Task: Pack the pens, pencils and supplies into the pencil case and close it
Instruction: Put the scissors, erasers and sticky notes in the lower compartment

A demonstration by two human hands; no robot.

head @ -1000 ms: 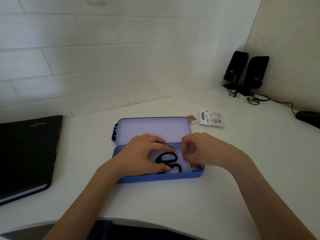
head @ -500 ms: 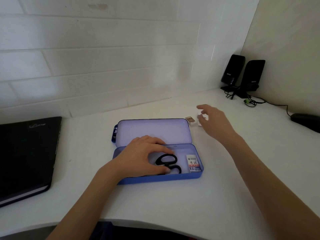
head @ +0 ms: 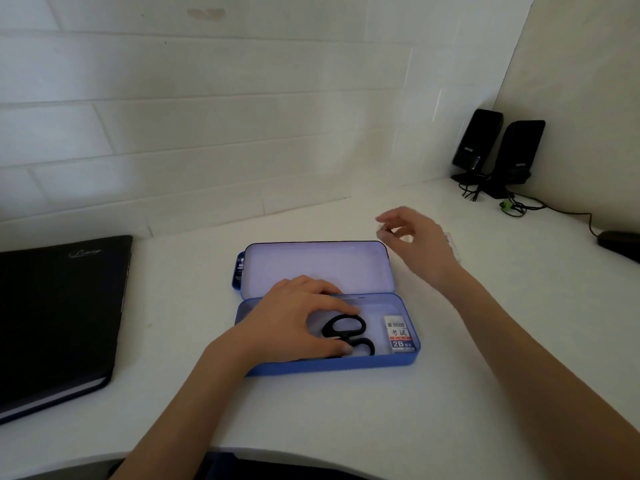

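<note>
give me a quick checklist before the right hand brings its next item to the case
1. Pencil case lid open: ok.
2. Free space in tray beside eraser: ok.
3. Left hand resting on scissors, steadying them: ok.
4. Right hand has a firm pinch on a small item: cannot tell, blurred.
5. What the item is: cannot tell.
6. All supplies packed: not ok, a packet partly shows behind the right hand.

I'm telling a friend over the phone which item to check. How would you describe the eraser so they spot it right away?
Find the open blue pencil case in the middle of the white desk. Look in its lower tray, at the right end, beside the black scissors. The eraser is the small white block in a sleeve marked "2B" with an orange band.
</note>
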